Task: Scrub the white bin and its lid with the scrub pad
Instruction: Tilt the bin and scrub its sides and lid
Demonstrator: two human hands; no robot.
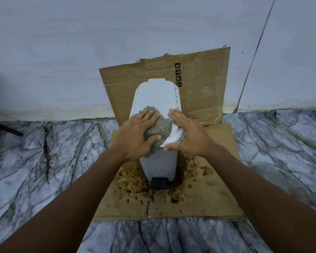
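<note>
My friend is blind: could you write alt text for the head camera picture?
A left hand presses a scrub pad on the lid of a white bin; the right hand rests on the lid's edge. The bin stands on stained cardboard.

The scene is dim, lit by soft, cool bluish light that falls evenly over the wall (pixel 62 52) and marble floor (pixel 35 161). Shadows are faint and diffuse, deepest around the foot of the white bin (pixel 158 165). The wide lens bows the wall's base line and stretches the forearms (pixel 62 207) toward the lower corners. The centre is fairly sharp; a glass bowl (pixel 281 179) at the right edge is hazy.
</note>
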